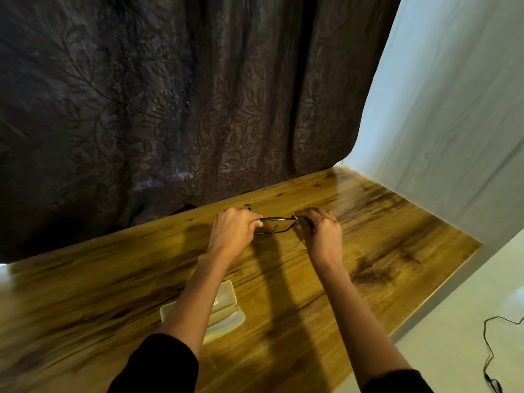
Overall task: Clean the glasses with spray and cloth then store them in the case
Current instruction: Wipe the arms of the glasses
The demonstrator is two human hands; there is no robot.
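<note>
two hands meet over the far part of the desk (368,251), about midway along its far edge, and hold the glasses (276,221) between them. the left hand (234,229) has its fingers curled round the left end of the frame, knuckles up. the right hand (323,231) has its fingers bent tight over the right end. a small pale bit shows at the right fingertips; i cannot tell what it is.

the glasses are thin and dark-framed. the top bar runs level from hand to hand, and one lens rim curves below it. both ends are hidden inside the hands. whether the frame touches the desk or hangs just above it i cannot tell. a long shadow runs from under the hands toward the near edge.

the case (226,293) is cream and lies open, well apart from the glasses, toward the near edge and left of the middle. the left forearm (198,293) crosses over it and hides its middle, so only its two ends show on either side of the arm.

black sleeves (158,364) cover both arms at the near edge. a dark curtain (170,109) with a leaf pattern hangs behind the far edge. a white wall (453,109) runs along the right edge. a thin black cable (489,344) lies on the pale floor (453,336) past the near right corner.
</note>
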